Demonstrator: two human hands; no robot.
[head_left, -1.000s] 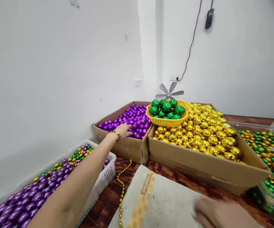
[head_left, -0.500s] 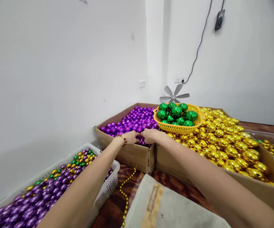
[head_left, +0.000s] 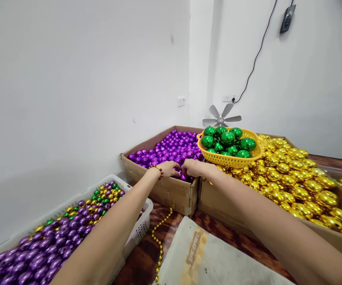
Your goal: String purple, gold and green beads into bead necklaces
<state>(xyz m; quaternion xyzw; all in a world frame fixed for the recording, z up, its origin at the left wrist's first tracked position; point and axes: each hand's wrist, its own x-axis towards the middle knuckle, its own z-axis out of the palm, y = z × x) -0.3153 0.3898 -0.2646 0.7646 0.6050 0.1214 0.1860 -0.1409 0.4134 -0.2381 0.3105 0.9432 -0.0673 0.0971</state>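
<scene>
Both my hands reach over the near edge of a cardboard box (head_left: 171, 190) filled with shiny purple balls (head_left: 173, 148). My left hand (head_left: 170, 169), with a beaded bracelet at the wrist, has its fingers curled down at the purple balls. Just to its right, my right hand (head_left: 191, 168) is bent in with its fingers closed together, the fingertips mostly hidden. Whatever the fingers pinch is too small or covered to make out. From the box's front hangs a string of small gold beads (head_left: 161, 237), running down to the floor.
To the right stands a box of large gold balls (head_left: 289, 182), with a yellow basket (head_left: 233, 160) of green balls on it. A white plastic crate (head_left: 145, 215) of mixed beads lies left. A pale sack (head_left: 218, 253) covers floor in front; a fan (head_left: 220, 120) is behind.
The view has shifted slightly left, so the boxes sit further right. My right hand's fingers have curled in more, and both hands stay close together over the purple balls.
</scene>
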